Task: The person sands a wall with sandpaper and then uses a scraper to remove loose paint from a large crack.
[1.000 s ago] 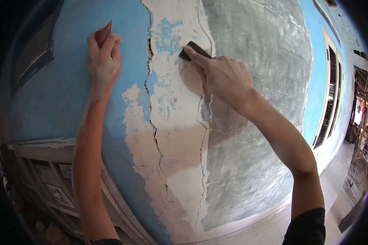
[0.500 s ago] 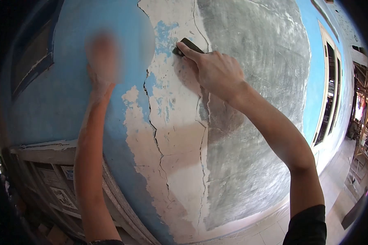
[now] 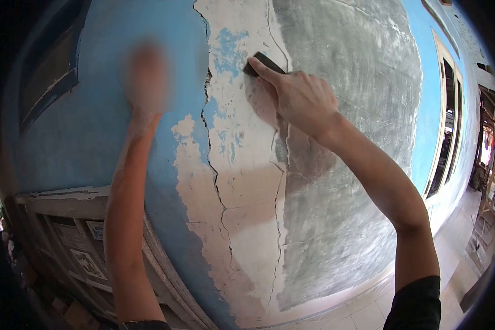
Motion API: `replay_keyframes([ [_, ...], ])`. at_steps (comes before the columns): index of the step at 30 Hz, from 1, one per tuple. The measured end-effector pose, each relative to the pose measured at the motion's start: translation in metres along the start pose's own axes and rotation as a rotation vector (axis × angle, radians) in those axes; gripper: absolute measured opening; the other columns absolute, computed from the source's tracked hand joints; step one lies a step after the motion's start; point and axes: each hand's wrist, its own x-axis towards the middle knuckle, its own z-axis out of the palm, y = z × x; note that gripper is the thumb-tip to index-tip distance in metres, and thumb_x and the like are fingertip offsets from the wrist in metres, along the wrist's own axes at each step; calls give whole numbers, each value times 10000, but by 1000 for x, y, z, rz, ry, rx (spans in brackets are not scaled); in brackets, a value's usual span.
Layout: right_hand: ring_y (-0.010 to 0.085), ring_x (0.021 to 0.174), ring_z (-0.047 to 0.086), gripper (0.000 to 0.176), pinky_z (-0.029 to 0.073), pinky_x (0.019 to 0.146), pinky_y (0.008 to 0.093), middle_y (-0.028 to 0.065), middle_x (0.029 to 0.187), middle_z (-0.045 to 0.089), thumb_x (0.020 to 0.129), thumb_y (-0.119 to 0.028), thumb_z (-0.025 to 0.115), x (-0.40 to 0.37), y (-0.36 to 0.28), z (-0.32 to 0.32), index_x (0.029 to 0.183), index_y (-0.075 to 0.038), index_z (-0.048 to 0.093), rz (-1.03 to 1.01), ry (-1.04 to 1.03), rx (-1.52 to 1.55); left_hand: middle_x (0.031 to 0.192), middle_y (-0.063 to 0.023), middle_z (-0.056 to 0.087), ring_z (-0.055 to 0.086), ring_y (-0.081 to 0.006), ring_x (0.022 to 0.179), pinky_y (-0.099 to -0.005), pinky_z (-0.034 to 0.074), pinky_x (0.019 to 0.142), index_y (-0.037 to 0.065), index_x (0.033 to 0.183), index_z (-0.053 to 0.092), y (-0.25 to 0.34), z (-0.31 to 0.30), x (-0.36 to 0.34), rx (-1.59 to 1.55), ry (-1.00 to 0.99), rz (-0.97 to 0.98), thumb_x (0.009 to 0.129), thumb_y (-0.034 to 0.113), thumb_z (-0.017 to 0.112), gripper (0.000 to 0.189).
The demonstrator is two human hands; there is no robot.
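Note:
My right hand (image 3: pixel 302 99) is shut on a small dark block (image 3: pixel 263 62) and presses it against the pale, peeling plaster (image 3: pixel 242 165) high on the wall. My left hand (image 3: pixel 147 77) rests flat on the blue painted part (image 3: pixel 93 126) of the wall. It is a blurred patch here; the brown sandpaper sheet it held a second ago cannot be made out. A long crack (image 3: pixel 217 184) runs down the plaster between my arms. Grey bare cement (image 3: pixel 346 71) lies behind and to the right of my right hand.
A weathered wooden frame with stuck-on labels (image 3: pixel 71 231) sits low on the left. Window frames (image 3: pixel 443 126) line the blue wall far right. Pale floor tiles (image 3: pixel 363 313) show at the bottom right, with wooden scaffolding (image 3: pixel 492 181) beyond.
My right hand slid the dark block a little up and left, then back to about where it was. My left hand stays in place and is now blurred.

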Motion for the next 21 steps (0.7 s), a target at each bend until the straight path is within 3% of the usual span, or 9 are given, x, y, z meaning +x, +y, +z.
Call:
replay_keyframes([
  [5, 233, 525, 630, 414, 497, 495, 407, 88, 613, 632, 1057, -365, 372, 3, -1, -5, 1459, -291, 436, -11, 10, 36, 1074, -143, 498, 634, -261, 904, -380, 559, 639, 123, 997, 662, -2, 0, 0, -26, -8, 48, 945, 66, 596, 101],
  [8, 251, 537, 636, 407, 499, 503, 410, 97, 617, 633, 1054, -363, 383, -5, -3, -5, 1446, -284, 459, 31, -101, 30, 1068, -143, 495, 634, -254, 893, -383, 544, 636, 119, 1000, 663, -1, -2, -1, 4, -23, 62, 949, 73, 591, 99],
  [11, 261, 544, 639, 410, 503, 507, 414, 105, 622, 635, 1048, -373, 394, 11, -5, 5, 1443, -287, 465, -10, 51, 59, 1069, -146, 491, 637, -258, 886, -384, 527, 629, 116, 997, 661, 0, -2, 0, 12, -16, 52, 949, 71, 591, 96],
  [14, 267, 549, 641, 415, 506, 517, 412, 115, 633, 638, 1044, -379, 402, 13, -9, -1, 1443, -285, 465, -13, 67, 32, 1071, -144, 494, 640, -266, 884, -376, 523, 620, 122, 986, 658, -1, -2, 1, -44, -14, 64, 949, 67, 588, 97],
  [17, 272, 577, 651, 422, 511, 533, 421, 116, 650, 645, 1044, -388, 394, 1, -10, -9, 1446, -277, 462, 42, -72, 10, 1073, -148, 495, 641, -283, 883, -371, 533, 626, 129, 980, 658, -3, 1, -1, -57, -6, 83, 949, 70, 586, 98],
  [21, 272, 549, 644, 423, 504, 514, 424, 136, 644, 641, 1045, -364, 406, 16, -13, -4, 1456, -274, 448, 18, 33, 48, 1084, -158, 497, 639, -301, 900, -391, 545, 634, 127, 970, 654, 1, 0, 1, -64, -59, 48, 942, 62, 588, 97],
])
